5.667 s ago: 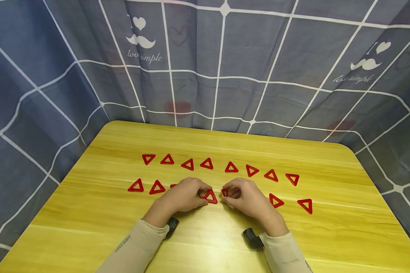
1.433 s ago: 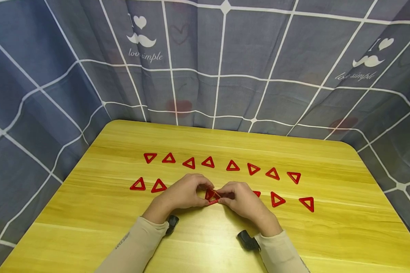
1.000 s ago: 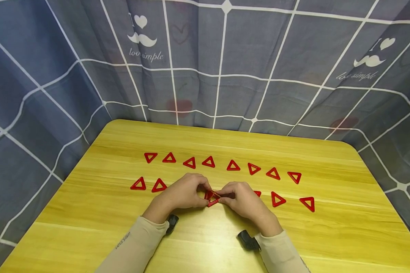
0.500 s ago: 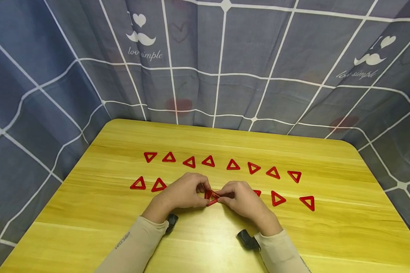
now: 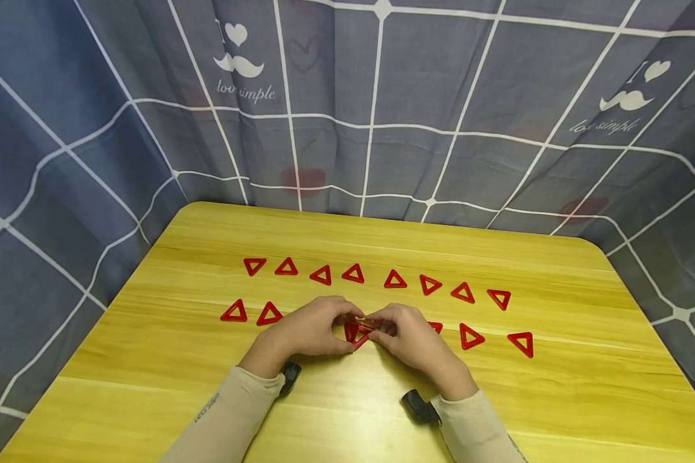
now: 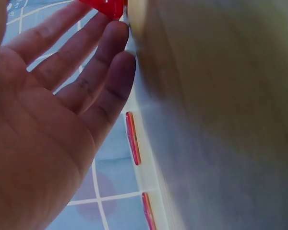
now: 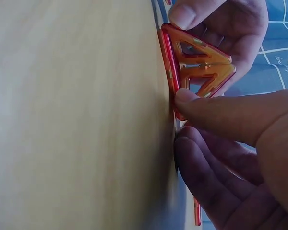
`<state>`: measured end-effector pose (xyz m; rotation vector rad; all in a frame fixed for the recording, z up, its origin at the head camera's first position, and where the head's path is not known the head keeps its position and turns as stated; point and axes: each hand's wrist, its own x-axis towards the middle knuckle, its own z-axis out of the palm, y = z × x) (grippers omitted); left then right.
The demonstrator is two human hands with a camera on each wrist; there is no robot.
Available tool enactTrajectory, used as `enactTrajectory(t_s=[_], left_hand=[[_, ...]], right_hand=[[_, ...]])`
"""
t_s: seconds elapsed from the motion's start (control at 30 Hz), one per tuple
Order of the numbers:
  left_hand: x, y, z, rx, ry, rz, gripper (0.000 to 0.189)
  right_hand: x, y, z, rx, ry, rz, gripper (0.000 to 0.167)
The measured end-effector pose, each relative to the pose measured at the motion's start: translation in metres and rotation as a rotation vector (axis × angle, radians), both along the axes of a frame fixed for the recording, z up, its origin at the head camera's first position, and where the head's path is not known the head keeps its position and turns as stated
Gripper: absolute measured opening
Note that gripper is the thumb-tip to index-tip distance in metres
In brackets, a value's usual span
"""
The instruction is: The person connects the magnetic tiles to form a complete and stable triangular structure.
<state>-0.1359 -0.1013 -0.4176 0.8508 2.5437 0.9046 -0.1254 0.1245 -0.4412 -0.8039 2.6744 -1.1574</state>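
Several red triangular magnetic tiles (image 5: pixel 353 332), joined edge to edge, stand between the two hands near the middle of the table. In the right wrist view, one tile lies along the tabletop while two orange-lit magnetic tiles (image 7: pixel 209 58) lean together above it. The left hand (image 5: pixel 315 326) holds the left side of this shape, its thumb at a lower corner. On the right side, the right hand (image 5: pixel 411 331) pinches it, with its thumb (image 7: pixel 192 103) over a bottom corner. The left wrist view shows only a red tile corner (image 6: pixel 110 7) at the left fingertips.
A back row of loose red triangle tiles (image 5: pixel 395 280) crosses the wooden table (image 5: pixel 359 411). Nearer tiles lie at left (image 5: pixel 234 311) and right (image 5: pixel 521 344), one partly hidden behind the right hand. A grey checked curtain (image 5: pixel 336 83) hangs behind.
Earlier, the left hand held a flat tile and the right a separate one; the hands have since come together and the tiles lean joined. Lately the fingers shift slightly around them.
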Motion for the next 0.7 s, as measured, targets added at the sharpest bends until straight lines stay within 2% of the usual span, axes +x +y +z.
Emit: enactTrajectory(t_s=[0.23,0.37,0.53,0.7], left_hand=[[0.0,0.001,0.0,-0.034,0.02,0.026,0.049],[0.0,0.002,-0.001,-0.056,0.029,0.036,0.048],[0.0,0.002,-0.003,-0.061,0.024,0.025,0.051],[0.0,0.001,-0.004,-0.072,0.014,0.013,0.05]], right_hand=[[-0.002,0.007,0.004,-0.054,-0.038,-0.025,0.033],[-0.004,0.019,0.01,-0.063,-0.072,-0.066,0.04],[-0.005,0.04,0.021,-0.008,-0.104,-0.137,0.051],[-0.006,0.063,0.031,0.081,-0.129,-0.171,0.061]])
